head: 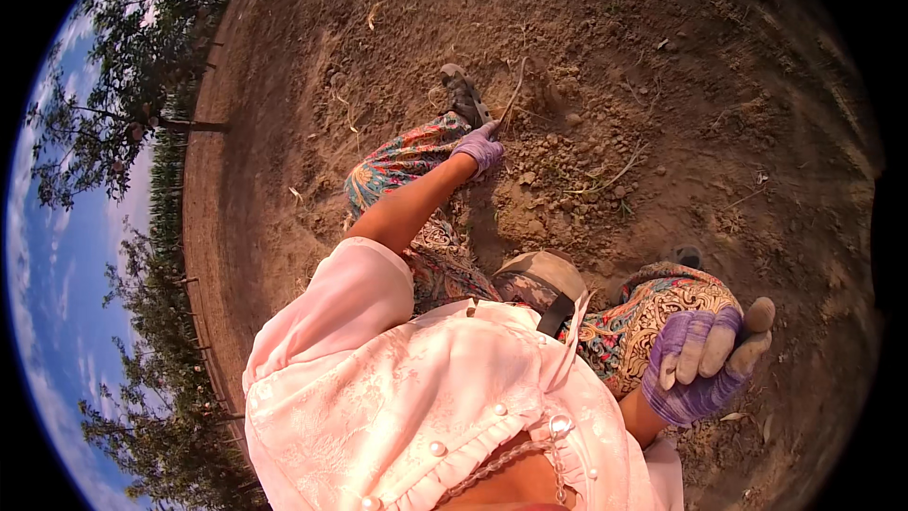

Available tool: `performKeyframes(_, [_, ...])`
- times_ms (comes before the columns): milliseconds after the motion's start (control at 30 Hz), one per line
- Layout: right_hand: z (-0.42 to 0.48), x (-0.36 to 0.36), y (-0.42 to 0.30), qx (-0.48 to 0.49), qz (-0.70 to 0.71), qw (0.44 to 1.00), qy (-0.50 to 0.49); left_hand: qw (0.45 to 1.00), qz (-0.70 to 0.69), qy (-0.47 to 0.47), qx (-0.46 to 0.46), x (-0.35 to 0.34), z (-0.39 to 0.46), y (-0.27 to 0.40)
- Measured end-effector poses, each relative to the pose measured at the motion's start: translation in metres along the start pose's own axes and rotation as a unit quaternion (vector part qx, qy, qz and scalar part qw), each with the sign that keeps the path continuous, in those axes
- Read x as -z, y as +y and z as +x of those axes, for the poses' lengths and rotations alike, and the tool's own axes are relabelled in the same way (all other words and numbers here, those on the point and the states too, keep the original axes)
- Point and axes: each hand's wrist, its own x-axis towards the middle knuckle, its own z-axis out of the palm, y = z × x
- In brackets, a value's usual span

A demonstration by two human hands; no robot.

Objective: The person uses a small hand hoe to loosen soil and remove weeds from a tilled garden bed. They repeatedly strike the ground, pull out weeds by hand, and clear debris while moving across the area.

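Note:
My left hand [481,149], in a purple knitted glove, reaches forward beside my left shoe [462,94]. It grips a thin, curved brown stick or rod [515,94]; the material cannot be made out. The far end of this rod points over loose, cloddy soil [543,177]. My right hand [702,358], in a purple glove with dirty, pale-coated fingers, is palm up near my right knee [667,305]. Its fingers are loosely bent, some apart, and nothing shows in them. My legs are bent, in flowered trousers [404,156].
Dry stems and a small green weed [624,209] lie among the clods. A tan rounded thing [543,271] sits between my legs, partly hidden by my pink blouse [425,397]. Leafy trees [131,85] and a row of tall green plants [165,191] stand along the left side.

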Motion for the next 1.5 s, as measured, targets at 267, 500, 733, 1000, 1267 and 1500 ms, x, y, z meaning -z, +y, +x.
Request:
performKeyframes(267, [0.004,-0.009,0.0,-0.029,0.079,0.996,0.012,0.971,-0.157,0.123,-0.133,0.148,-0.02,0.09])
performKeyframes(500, [0.0,-0.005,0.011,-0.046,0.054,0.997,0.005,0.903,-0.37,0.146,-0.164,0.09,0.009,0.046])
performKeyframes(733, [0.008,-0.014,0.046,-0.091,0.054,0.992,0.064,0.901,-0.431,-0.033,0.043,-0.036,0.037,-0.109])
performKeyframes(1000, [0.023,-0.024,0.063,-0.131,0.023,0.983,0.126,0.999,-0.036,-0.025,0.024,-0.042,0.03,-0.06])
performKeyframes(1267, [0.03,-0.021,0.068,-0.124,0.007,0.98,0.154,0.965,-0.223,0.097,-0.1,-0.024,0.048,0.005])
performKeyframes(1500, [0.03,-0.015,0.071,-0.125,0.005,0.979,0.159,0.986,-0.137,-0.1,-0.003,-0.028,0.091,0.006])
